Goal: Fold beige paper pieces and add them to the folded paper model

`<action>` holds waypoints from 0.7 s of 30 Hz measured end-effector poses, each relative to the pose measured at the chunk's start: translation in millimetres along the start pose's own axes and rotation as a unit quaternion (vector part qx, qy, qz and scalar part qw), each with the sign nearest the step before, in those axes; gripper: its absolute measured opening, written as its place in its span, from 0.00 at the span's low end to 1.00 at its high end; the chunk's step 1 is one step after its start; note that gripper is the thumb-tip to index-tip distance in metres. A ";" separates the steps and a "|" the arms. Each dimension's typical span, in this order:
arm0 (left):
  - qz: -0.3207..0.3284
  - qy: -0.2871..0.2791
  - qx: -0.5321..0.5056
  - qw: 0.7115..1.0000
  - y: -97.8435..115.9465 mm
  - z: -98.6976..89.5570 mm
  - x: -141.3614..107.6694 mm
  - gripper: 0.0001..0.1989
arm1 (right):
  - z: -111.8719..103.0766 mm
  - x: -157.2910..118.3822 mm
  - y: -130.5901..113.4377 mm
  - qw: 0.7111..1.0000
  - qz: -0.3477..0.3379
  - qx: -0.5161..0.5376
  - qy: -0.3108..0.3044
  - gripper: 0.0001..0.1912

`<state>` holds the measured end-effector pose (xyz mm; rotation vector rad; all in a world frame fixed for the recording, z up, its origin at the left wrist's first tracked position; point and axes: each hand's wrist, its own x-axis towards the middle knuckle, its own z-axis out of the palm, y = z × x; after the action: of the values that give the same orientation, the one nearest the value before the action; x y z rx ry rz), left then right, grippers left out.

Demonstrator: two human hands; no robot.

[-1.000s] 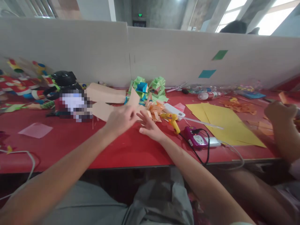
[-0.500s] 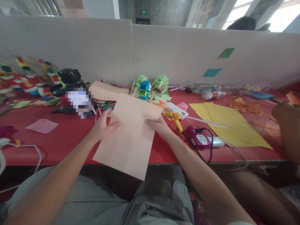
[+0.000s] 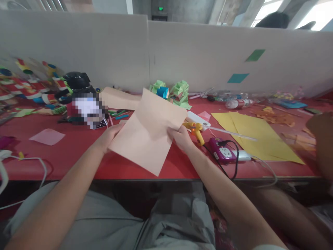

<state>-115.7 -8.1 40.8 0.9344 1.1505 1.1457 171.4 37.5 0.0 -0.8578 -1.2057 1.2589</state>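
A pale peach sheet of paper [image 3: 140, 140] is held up at a tilt over the front of the table, with a slight bend across its upper part. My right hand [image 3: 180, 138] pinches its right edge, thumb side towards me. At the left edge, my left hand [image 3: 112, 135] holds the sheet, its fingers mostly hidden behind the paper. Just right of my right hand lies a yellow hot glue gun [image 3: 195, 130] with a clear glue stick [image 3: 231, 132] running out of its back.
Yellow sheets [image 3: 249, 135] and a purple power socket box [image 3: 222, 151] lie to the right. Folded green paper pieces [image 3: 180, 92] stand behind. On the left are a blurred-out phone [image 3: 90, 110] and a pink paper [image 3: 48, 136]. Another person's arm [image 3: 322, 142] reaches in at far right.
The peach sheet has turned and lifted, its lower edge rising from over my lap to above the table. My left hand has shifted down and left, its fingers passing behind the sheet.
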 end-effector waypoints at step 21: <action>0.034 0.040 -0.069 0.996 -32.5 58.2 1.2 0.28 | 0.9 -15.1 -8.8 0.881 -0.166 -0.314 -0.312 0.40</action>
<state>-52.5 -12.5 20.2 0.8336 1.0960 1.3109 174.1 21.2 5.9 -0.6501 -2.2600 0.8712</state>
